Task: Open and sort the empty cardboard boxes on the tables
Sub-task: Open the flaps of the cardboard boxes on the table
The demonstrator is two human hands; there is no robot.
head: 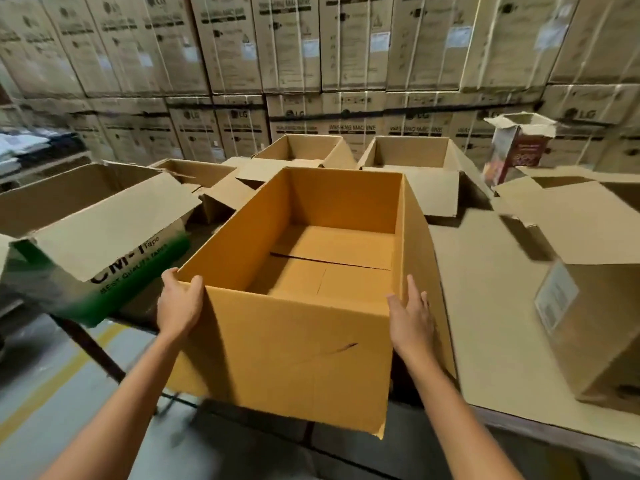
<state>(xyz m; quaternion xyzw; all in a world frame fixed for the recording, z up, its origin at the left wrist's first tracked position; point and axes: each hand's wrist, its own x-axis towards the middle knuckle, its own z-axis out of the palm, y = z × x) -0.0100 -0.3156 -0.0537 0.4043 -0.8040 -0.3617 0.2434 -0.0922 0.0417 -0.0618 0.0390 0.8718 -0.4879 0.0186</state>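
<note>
Stacked washing-machine cartons wall the warehouse behind a desk (485, 306) crowded with opened boxes. The left fingers (170, 274) wrap the near-left corner of the orange box (301, 341), while the right fingers (412, 289) lie straight against its right wall. That flat press may slip, tipping the box where it overhangs the desk's near edge. It is empty, with the top open and the bottom flaps gapped.

Person's two bare forearms (114, 403), slim wrists, bare left hand (180, 299), bare right hand (410, 318)

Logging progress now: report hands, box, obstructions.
Left hand grips orange box at near-left corner; right hand flat on its right side. Box open, empty. Green-printed box close on its left.
</note>
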